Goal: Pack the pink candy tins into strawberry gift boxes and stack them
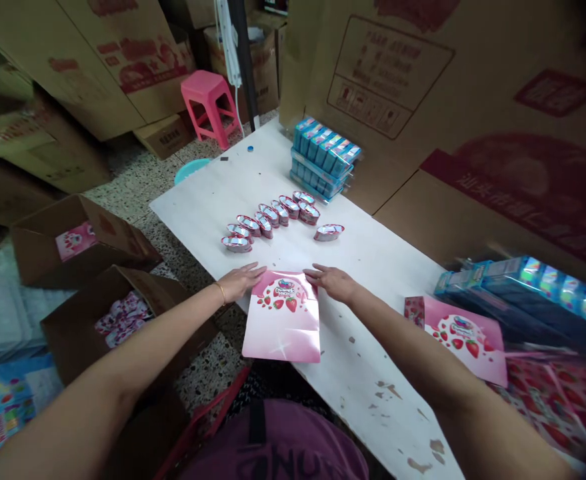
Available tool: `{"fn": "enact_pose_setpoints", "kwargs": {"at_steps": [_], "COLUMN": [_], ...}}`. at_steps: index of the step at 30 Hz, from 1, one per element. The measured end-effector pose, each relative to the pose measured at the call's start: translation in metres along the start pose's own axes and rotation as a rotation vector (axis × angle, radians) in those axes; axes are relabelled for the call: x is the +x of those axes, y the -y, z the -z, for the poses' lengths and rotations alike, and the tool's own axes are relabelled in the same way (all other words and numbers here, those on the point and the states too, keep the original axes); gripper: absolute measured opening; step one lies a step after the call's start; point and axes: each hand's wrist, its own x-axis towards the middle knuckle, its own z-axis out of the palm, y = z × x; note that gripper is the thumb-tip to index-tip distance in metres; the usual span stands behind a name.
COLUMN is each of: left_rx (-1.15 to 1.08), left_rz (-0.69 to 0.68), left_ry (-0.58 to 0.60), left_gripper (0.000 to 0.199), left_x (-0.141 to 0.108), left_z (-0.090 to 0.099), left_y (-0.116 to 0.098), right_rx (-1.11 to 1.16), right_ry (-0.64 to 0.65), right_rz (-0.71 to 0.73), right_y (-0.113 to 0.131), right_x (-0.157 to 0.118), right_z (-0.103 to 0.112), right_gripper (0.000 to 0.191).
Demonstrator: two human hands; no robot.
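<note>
The left hand (240, 281) and right hand (333, 283) are resting on the top corners of a pink strawberry-printed carton blank (283, 321) at lower centre, fingers spread open and gripping nothing. Foil-wrapped sweets (267, 220) are lying in rows above it on a white table (197, 207).

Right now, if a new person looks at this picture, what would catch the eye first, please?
The pink strawberry-printed card lying flat on the white table stands out first, with the left hand and right hand spread at its top edge. Beyond it, rows of small pink-and-silver wrapped packs lie across the table. Blue packs stand stacked at the far end, near a bright pink stool on the floor.
</note>
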Motion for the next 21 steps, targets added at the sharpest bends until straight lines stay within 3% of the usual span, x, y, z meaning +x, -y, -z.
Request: {"fn": "enact_pose_setpoints", "kwargs": {"at_steps": [3,7,10,14,21], "left_rx": [0.207,0.341,0.349,0.356,0.443], "left_rz": [0.000,0.009,-0.011,-0.007,0.069], "left_ry": [0.112,0.168,0.180,0.114,-0.037], "left_gripper": [0.046,0.092,0.112,0.113,0.079], "left_x": [-0.004,-0.019,-0.033,-0.041,-0.037], "left_z": [-0.001,-0.021,-0.036,-0.051,-0.072], "left_y": [-0.021,-0.051,-0.062,-0.070,-0.077], "right_rx": [-0.136,-0.226,-0.245,-0.258,-0.318], "right_ry": [0.058,-0.026,-0.039,-0.058,-0.232], "right_rz": [-0.052,-0.046,-0.043,-0.053,-0.067], "right_y": [0.029,0.065,0.078,0.084,0.087], "right_x": [0.002,-0.019,-0.035,-0.043,-0.040], "right_z": [-0.005,-0.037,-0.055,-0.064,-0.082], "right_gripper": [0.049,0.101,0.117,0.115,0.083]}}
